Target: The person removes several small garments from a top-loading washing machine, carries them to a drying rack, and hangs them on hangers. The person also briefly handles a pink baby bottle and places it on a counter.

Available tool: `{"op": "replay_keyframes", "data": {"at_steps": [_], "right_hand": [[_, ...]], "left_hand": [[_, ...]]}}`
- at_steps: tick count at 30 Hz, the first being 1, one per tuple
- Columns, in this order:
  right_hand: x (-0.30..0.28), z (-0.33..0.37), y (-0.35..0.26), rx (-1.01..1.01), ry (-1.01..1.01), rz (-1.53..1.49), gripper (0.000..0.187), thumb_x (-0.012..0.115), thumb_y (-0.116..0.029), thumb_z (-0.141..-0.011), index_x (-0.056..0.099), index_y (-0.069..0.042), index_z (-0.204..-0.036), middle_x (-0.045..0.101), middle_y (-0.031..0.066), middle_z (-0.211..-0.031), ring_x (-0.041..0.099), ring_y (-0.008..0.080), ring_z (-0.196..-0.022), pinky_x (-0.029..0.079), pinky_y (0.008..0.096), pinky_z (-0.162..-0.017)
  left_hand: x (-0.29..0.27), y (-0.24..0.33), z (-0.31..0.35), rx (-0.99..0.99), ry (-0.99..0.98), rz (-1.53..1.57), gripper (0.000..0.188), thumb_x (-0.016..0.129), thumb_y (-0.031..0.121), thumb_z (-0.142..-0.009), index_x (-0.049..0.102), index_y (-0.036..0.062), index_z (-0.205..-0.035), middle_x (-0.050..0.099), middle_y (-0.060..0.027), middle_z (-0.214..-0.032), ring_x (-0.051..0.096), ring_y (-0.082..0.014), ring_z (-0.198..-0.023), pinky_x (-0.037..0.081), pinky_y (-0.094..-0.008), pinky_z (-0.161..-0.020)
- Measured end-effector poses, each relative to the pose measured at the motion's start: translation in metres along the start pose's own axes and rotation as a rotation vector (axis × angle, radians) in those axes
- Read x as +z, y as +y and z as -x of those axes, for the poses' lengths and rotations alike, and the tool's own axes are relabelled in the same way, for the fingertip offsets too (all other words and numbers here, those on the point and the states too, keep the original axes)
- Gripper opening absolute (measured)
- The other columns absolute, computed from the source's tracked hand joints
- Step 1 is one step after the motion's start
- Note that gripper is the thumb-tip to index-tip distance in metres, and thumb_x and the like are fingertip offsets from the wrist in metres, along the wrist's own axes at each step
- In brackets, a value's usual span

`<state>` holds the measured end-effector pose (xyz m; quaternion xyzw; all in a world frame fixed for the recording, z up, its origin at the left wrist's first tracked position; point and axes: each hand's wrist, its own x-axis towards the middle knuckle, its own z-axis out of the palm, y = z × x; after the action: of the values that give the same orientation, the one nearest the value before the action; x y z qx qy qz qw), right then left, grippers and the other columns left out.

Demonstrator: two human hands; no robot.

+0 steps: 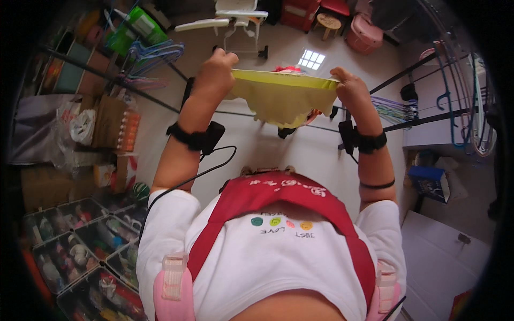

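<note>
A pale yellow piece of cloth, perhaps a garment (pixel 281 99), is stretched out in front of me at arm's length. Its straight upper edge runs taut between my hands, and the lower part hangs in loose, wavy folds. My left hand (pixel 215 76) is closed on the left end of that edge. At the other end, the fingers of my right hand (pixel 349 87) pinch the cloth. Some red and dark things show partly behind it, too hidden to name. A black band with a small device is strapped to each wrist.
Black rack bars (pixel 416 67) run on both sides. Blue hangers (pixel 155 52) hang left, more hangers (pixel 393 111) right. Divided trays (pixel 72 235) of small items stand lower left. Farther off are a white chair (pixel 241 16), a stool (pixel 327 22) and a pink bin (pixel 365 35).
</note>
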<state>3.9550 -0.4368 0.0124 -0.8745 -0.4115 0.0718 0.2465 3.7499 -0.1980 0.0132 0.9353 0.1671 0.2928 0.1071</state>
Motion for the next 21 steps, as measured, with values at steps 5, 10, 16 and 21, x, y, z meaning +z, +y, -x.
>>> {"op": "replay_keyframes", "data": {"at_steps": [5, 10, 16, 21], "right_hand": [[0.014, 0.026, 0.009, -0.350, 0.736, -0.064, 0.028, 0.045, -0.003, -0.074, 0.055, -0.005, -0.100, 0.060, 0.0188, -0.088, 0.059, 0.0368, -0.078, 0.048, 0.0411, -0.069], [0.073, 0.093, 0.053, 0.100, -1.068, 0.174, 0.017, 0.051, -0.011, -0.070, 0.064, -0.004, -0.077, 0.059, 0.0095, -0.059, 0.056, 0.0199, -0.048, 0.044, 0.0345, -0.045], [0.058, 0.081, 0.065, 0.126, -0.767, -0.115, 0.022, 0.049, -0.005, -0.071, 0.062, -0.004, -0.089, 0.060, 0.0076, -0.060, 0.056, 0.0155, -0.045, 0.042, 0.0286, -0.040], [0.052, 0.099, 0.034, 0.326, -0.677, -0.311, 0.016, 0.048, -0.010, -0.075, 0.060, -0.002, -0.079, 0.059, 0.0078, -0.056, 0.055, 0.0166, -0.044, 0.043, 0.0287, -0.041]], "left_hand": [[0.045, 0.030, 0.022, 0.131, 0.220, 0.237, 0.019, 0.047, 0.003, -0.075, 0.055, -0.0002, -0.092, 0.057, -0.0202, -0.090, 0.056, -0.0377, -0.082, 0.047, -0.0428, -0.069], [0.116, 0.030, 0.122, -0.110, -1.092, 0.195, 0.015, 0.055, 0.009, -0.065, 0.063, 0.0024, -0.076, 0.062, -0.0190, -0.076, 0.059, -0.0364, -0.075, 0.047, -0.0430, -0.066], [0.126, 0.023, 0.117, -0.622, -0.749, 0.856, 0.009, 0.059, 0.009, -0.071, 0.062, 0.0024, -0.077, 0.062, -0.0096, -0.069, 0.059, -0.0164, -0.065, 0.047, -0.0291, -0.060], [0.111, 0.038, 0.104, -0.877, -0.628, 1.413, 0.013, 0.057, 0.007, -0.077, 0.057, 0.0014, -0.088, 0.060, -0.0075, -0.082, 0.059, -0.0177, -0.070, 0.049, -0.0305, -0.068]]}}
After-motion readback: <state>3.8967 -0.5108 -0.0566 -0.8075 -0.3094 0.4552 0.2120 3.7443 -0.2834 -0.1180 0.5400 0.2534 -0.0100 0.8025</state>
